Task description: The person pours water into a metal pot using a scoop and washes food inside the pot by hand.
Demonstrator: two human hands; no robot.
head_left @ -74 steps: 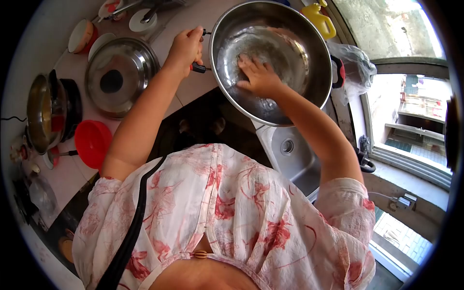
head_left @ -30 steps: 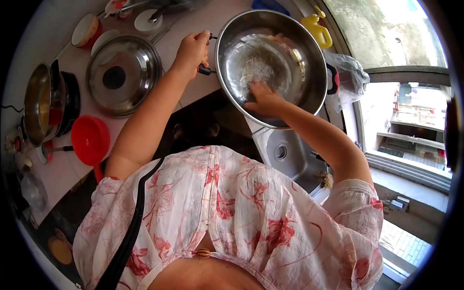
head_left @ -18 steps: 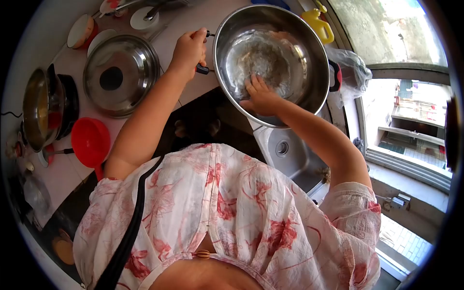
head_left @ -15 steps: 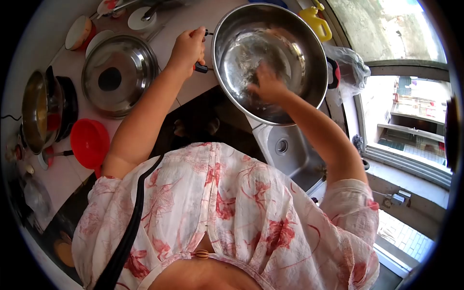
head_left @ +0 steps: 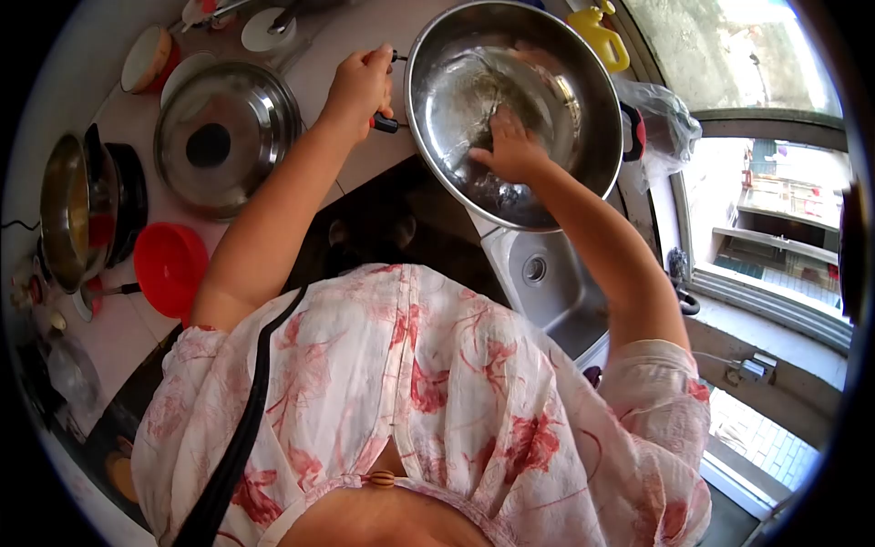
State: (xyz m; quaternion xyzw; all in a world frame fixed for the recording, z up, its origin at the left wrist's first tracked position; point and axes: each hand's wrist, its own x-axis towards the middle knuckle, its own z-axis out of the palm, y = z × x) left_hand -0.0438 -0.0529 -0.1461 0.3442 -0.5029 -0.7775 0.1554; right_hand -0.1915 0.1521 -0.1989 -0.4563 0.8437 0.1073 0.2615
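A large steel pan (head_left: pixel 588 150) with some water in it is held up over the counter edge and the sink. My left hand (head_left: pixel 362 89) is closed round its black and red side handle. Inside the pan, my right hand (head_left: pixel 513 149) has its fingers apart and lies at the water and the inner wall, holding nothing. The pan's other red and black handle (head_left: pixel 633 132) sticks out on the right, beside a clear plastic bag (head_left: pixel 670 128).
A steel lid (head_left: pixel 255 137) lies on the counter, with bowls (head_left: pixel 150 59) behind it. Left are a red dipper (head_left: pixel 170 271) and a steel pot (head_left: pixel 64 210). A sink (head_left: pixel 556 292) sits below the pan; a yellow jug (head_left: pixel 599 38) stands by the window.
My right hand has moved about within the pan, from its near side a little farther in. The water has shifted. My left hand has kept its hold on the handle.
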